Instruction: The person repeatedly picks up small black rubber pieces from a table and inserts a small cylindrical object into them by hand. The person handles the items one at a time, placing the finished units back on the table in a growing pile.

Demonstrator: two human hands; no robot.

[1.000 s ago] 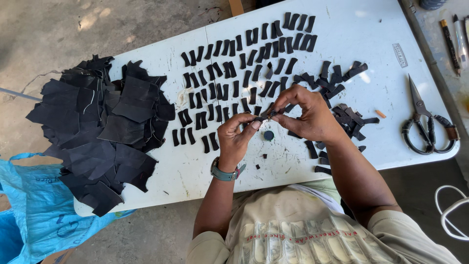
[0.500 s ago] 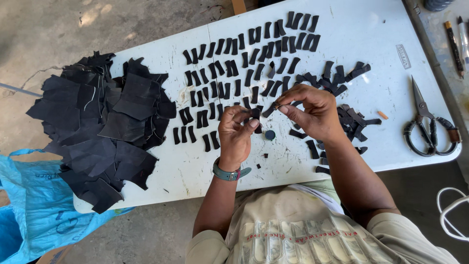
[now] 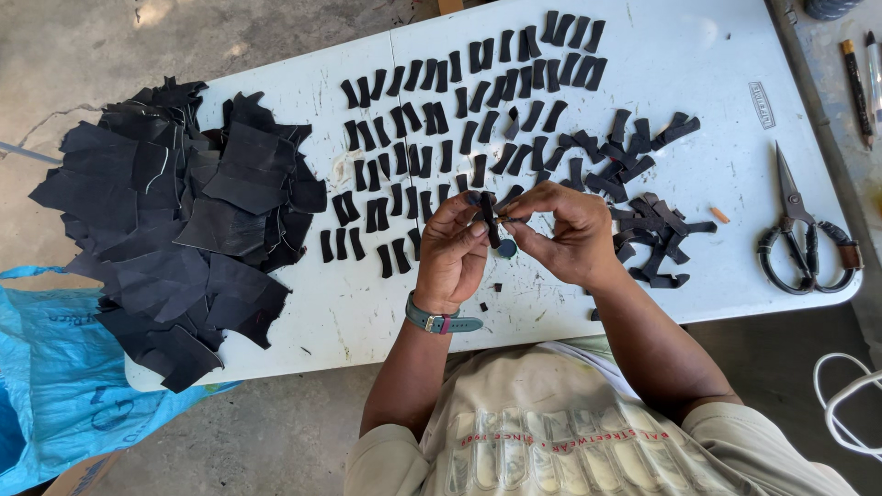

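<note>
My left hand (image 3: 452, 250) pinches a small black strip (image 3: 489, 220) upright above the white table (image 3: 698, 64). My right hand (image 3: 568, 234) is closed on a thin tool whose tip meets that strip between the two hands. A small dark round piece (image 3: 506, 248) lies on the table just under the hands. Rows of several similar black strips (image 3: 432, 119) are laid out beyond the hands. A loose heap of black strips (image 3: 643, 216) lies right of my right hand. A watch sits on my left wrist.
A big pile of black sheet scraps (image 3: 175, 230) covers the table's left end. Black-handled scissors (image 3: 797, 234) lie at the right edge, near a small orange bit (image 3: 719, 215). A blue plastic bag (image 3: 55, 377) lies on the concrete floor lower left. White cord (image 3: 841, 404) lies lower right.
Both hands have stayed together over the same spot. The strip between the fingers has turned more upright, and the fingers have shifted slightly around it.
</note>
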